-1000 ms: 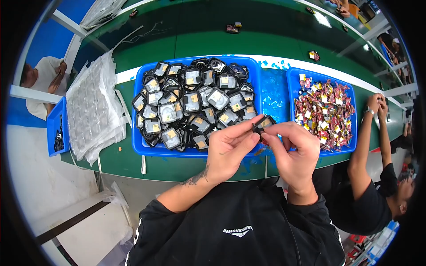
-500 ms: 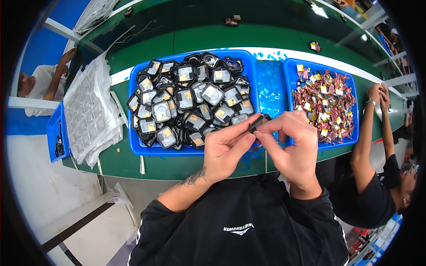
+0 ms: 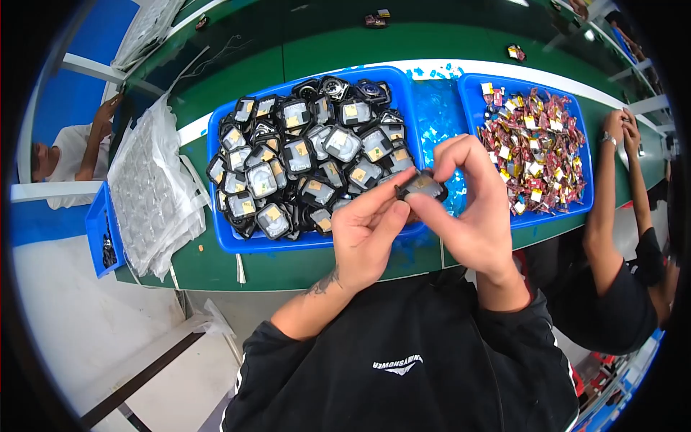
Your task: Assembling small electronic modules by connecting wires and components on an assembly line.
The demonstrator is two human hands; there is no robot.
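Note:
In front of my chest, both hands meet on one black watch case [image 3: 423, 187] with a greyish, see-through face. My left hand [image 3: 363, 241] pinches its left end between thumb and fingers. From the other side, the curled fingers and thumb of my right hand [image 3: 475, 216] grip it, covering part of its near edge. Just beyond my left hand is a blue bin [image 3: 302, 246] heaped with similar black watch cases [image 3: 296, 155], many with clear faces and tan stickers. To the right, another blue bin [image 3: 547, 222] holds many small red-wrapped parts [image 3: 533, 155] with white and yellow labels.
Blue scraps [image 3: 439, 115] cover a strip between the bins on the green table [image 3: 338, 54]. Stacked clear plastic trays [image 3: 155, 205] lie at the left, by a small blue bin [image 3: 101, 230]. A co-worker's arms [image 3: 612, 194] rest at the right; another person [image 3: 72, 151] is far left.
The watch case has turned so that its flat face now shows. My right hand has risen a little and its fingers have arched over the case. The whole view has shifted slightly.

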